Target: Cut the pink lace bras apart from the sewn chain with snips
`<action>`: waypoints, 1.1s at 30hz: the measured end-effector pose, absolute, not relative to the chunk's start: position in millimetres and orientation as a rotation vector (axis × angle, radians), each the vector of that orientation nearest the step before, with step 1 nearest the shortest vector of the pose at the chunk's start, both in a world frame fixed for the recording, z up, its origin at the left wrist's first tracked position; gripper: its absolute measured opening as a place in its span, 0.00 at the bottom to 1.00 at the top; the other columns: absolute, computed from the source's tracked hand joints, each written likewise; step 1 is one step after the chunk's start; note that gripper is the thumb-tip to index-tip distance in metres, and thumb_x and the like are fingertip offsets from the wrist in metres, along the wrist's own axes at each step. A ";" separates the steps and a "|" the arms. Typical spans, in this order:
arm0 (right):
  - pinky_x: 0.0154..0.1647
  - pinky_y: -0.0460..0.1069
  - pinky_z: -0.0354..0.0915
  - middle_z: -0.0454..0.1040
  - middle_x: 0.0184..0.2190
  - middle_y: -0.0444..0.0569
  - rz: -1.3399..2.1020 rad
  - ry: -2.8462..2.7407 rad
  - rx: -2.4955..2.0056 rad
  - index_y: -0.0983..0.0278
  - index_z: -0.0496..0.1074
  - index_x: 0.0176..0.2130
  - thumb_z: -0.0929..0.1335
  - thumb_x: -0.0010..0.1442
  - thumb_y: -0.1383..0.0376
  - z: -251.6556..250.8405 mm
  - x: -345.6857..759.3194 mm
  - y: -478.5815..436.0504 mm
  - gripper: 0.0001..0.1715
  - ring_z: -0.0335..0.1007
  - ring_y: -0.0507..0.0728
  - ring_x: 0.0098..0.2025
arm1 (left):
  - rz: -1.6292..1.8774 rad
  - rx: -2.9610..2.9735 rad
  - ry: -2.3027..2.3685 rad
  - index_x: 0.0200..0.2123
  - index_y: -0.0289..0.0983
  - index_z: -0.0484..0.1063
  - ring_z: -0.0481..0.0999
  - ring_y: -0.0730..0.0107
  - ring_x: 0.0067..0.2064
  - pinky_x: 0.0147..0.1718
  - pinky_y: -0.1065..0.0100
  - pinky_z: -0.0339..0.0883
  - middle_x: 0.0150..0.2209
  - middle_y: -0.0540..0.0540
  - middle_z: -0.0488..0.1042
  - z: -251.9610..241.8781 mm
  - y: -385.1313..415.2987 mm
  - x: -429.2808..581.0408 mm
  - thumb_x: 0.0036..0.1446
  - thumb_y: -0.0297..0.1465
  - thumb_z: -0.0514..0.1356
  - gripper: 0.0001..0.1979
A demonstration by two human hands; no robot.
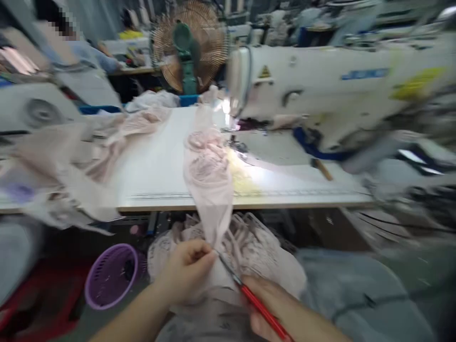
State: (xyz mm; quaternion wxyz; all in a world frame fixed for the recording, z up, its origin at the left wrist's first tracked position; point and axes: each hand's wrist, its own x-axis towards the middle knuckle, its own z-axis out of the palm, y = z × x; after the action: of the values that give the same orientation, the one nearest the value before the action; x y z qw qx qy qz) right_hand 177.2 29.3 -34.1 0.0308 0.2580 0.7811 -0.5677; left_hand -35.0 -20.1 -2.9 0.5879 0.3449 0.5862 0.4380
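My left hand (190,268) is closed, thumb and fingers pinching the lower end of a pale pink lace garment (208,175). The garment stretches from the sewing machine down over the table edge to my fingers. Wrapped in my right hand (265,297) is a red-handled tool (261,306) with a thin metal blade, whose exact kind is blurred. Its tip points at the cloth beside my left fingertips. More pale lace garments (263,242) are heaped in my lap, beneath both hands.
A white sewing machine (320,80) with its lamp lit stands on the white table (153,166). Pale fabric (71,161) hangs over the table's left side. A purple basket (112,275) is at lower left. Behind are a fan (190,47) and a person (85,52).
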 end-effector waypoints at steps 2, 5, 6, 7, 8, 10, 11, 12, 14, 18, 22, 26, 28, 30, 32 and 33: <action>0.30 0.49 0.61 0.68 0.27 0.46 -1.697 2.377 0.832 0.61 0.63 0.31 0.66 0.52 0.51 -25.8 176.7 31.0 0.17 0.64 0.57 0.29 | 0.996 0.799 1.327 0.23 0.35 0.70 0.61 0.75 0.24 0.24 0.74 0.54 0.21 0.52 0.66 -7.6 -17.5 -40.1 0.47 0.42 0.65 0.16; 0.29 0.47 0.59 0.66 0.27 0.44 -1.648 2.362 0.830 0.62 0.61 0.31 0.69 0.48 0.53 -21.8 177.2 36.8 0.19 0.62 0.54 0.28 | 0.964 0.772 1.321 0.23 0.35 0.71 0.63 0.74 0.24 0.23 0.75 0.56 0.21 0.51 0.68 -11.3 -13.9 -44.0 0.47 0.44 0.65 0.17; 0.28 0.46 0.58 0.66 0.27 0.43 -1.641 2.370 0.831 0.62 0.60 0.31 0.69 0.47 0.53 -21.7 177.7 37.7 0.19 0.61 0.54 0.28 | 0.951 0.773 1.328 0.22 0.35 0.71 0.63 0.75 0.23 0.23 0.75 0.56 0.21 0.51 0.68 -10.7 -13.4 -44.1 0.46 0.44 0.65 0.18; 0.27 0.46 0.56 0.65 0.26 0.43 -1.633 2.387 0.836 0.62 0.59 0.30 0.69 0.47 0.54 -21.9 178.0 38.0 0.19 0.60 0.53 0.27 | 0.937 0.779 1.337 0.22 0.34 0.71 0.62 0.75 0.23 0.22 0.75 0.56 0.20 0.51 0.67 -9.5 -13.3 -43.9 0.46 0.45 0.66 0.19; 0.26 0.46 0.55 0.63 0.25 0.42 -1.618 2.416 0.841 0.61 0.57 0.29 0.69 0.48 0.55 -22.3 178.1 37.7 0.19 0.59 0.52 0.26 | 0.924 0.787 1.347 0.22 0.34 0.70 0.62 0.75 0.23 0.22 0.75 0.56 0.20 0.51 0.67 -7.9 -13.3 -43.5 0.45 0.46 0.66 0.19; 0.24 0.45 0.51 0.61 0.24 0.41 -1.575 2.478 0.854 0.61 0.54 0.27 0.68 0.49 0.56 -22.2 177.3 36.8 0.18 0.56 0.51 0.25 | 0.909 0.802 1.372 0.22 0.34 0.71 0.63 0.74 0.23 0.23 0.75 0.57 0.20 0.51 0.67 -4.6 -13.0 -42.9 0.44 0.47 0.66 0.20; 0.24 0.45 0.50 0.60 0.23 0.40 -1.554 2.494 0.864 0.61 0.53 0.27 0.67 0.50 0.57 -21.2 176.5 36.4 0.18 0.55 0.51 0.24 | 0.904 0.813 1.384 0.23 0.33 0.71 0.63 0.74 0.24 0.23 0.74 0.57 0.21 0.50 0.68 -3.3 -12.8 -43.0 0.44 0.47 0.65 0.21; 0.24 0.45 0.49 0.60 0.23 0.40 -1.536 2.497 0.880 0.61 0.53 0.27 0.67 0.51 0.57 -19.7 175.5 36.2 0.18 0.55 0.50 0.24 | 0.901 0.825 1.396 0.23 0.33 0.71 0.63 0.74 0.24 0.24 0.74 0.57 0.21 0.50 0.68 -2.4 -12.5 -43.1 0.45 0.47 0.65 0.20; 0.24 0.45 0.49 0.60 0.23 0.40 -1.509 2.469 0.932 0.61 0.53 0.27 0.67 0.51 0.56 -15.2 173.5 36.1 0.18 0.54 0.50 0.24 | 0.906 0.846 1.413 0.23 0.34 0.71 0.63 0.74 0.25 0.24 0.74 0.57 0.21 0.50 0.68 -1.4 -12.1 -43.8 0.46 0.47 0.64 0.20; 0.23 0.45 0.49 0.59 0.22 0.40 -1.505 2.438 1.022 0.61 0.53 0.26 0.69 0.49 0.54 -11.6 170.7 35.0 0.21 0.51 0.50 0.23 | 0.914 0.877 1.393 0.23 0.34 0.71 0.63 0.74 0.25 0.25 0.74 0.57 0.22 0.51 0.68 -0.8 -11.5 -44.1 0.48 0.45 0.63 0.18; 0.22 0.44 0.50 0.59 0.21 0.40 -1.636 2.343 1.112 0.62 0.55 0.24 0.69 0.49 0.53 -22.6 169.0 31.4 0.21 0.53 0.50 0.22 | 0.912 0.917 1.411 0.22 0.34 0.71 0.63 0.73 0.25 0.25 0.73 0.57 0.21 0.51 0.68 0.7 -9.2 -44.1 0.48 0.44 0.63 0.18; 0.20 0.44 0.49 0.59 0.20 0.40 -1.741 2.360 1.154 0.62 0.56 0.23 0.67 0.50 0.51 -28.0 169.1 32.9 0.22 0.52 0.49 0.21 | 0.894 0.973 1.370 0.24 0.34 0.71 0.65 0.73 0.26 0.26 0.73 0.59 0.23 0.50 0.69 3.2 -7.9 -47.5 0.52 0.42 0.61 0.16; 0.21 0.44 0.50 0.59 0.19 0.40 -1.770 2.436 1.156 0.63 0.56 0.23 0.68 0.49 0.50 -24.9 171.4 36.8 0.23 0.53 0.49 0.21 | 0.878 1.052 1.403 0.25 0.35 0.71 0.67 0.71 0.28 0.28 0.72 0.60 0.24 0.49 0.71 5.3 -9.7 -47.2 0.55 0.39 0.58 0.14; 0.23 0.45 0.55 0.62 0.22 0.42 -1.809 2.581 1.159 0.63 0.60 0.25 0.69 0.47 0.48 -21.9 176.0 39.7 0.23 0.56 0.51 0.23 | 0.900 1.198 1.478 0.27 0.35 0.72 0.69 0.70 0.28 0.28 0.72 0.61 0.25 0.48 0.72 7.4 -14.5 -41.5 0.56 0.36 0.56 0.11; 0.26 0.46 0.61 0.66 0.27 0.45 -1.890 2.754 1.145 0.63 0.66 0.31 0.68 0.49 0.45 -24.4 182.9 40.0 0.24 0.60 0.54 0.27 | 0.935 1.393 1.480 0.32 0.35 0.72 0.69 0.71 0.27 0.26 0.74 0.61 0.25 0.48 0.72 6.9 -20.8 -29.3 0.55 0.32 0.55 0.08; 0.25 0.47 0.62 0.67 0.28 0.46 -1.953 2.804 1.120 0.62 0.68 0.36 0.67 0.50 0.45 -29.0 186.8 39.9 0.25 0.62 0.54 0.27 | 0.911 1.465 1.424 0.37 0.36 0.72 0.67 0.73 0.24 0.23 0.75 0.59 0.24 0.49 0.71 4.8 -23.1 -21.6 0.56 0.32 0.54 0.09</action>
State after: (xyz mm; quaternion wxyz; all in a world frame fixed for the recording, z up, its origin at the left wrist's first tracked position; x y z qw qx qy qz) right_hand 186.8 39.9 -29.0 -0.2252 0.3035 0.7597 -0.5292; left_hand -21.6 -23.1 4.8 0.4371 0.5892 0.5724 0.3663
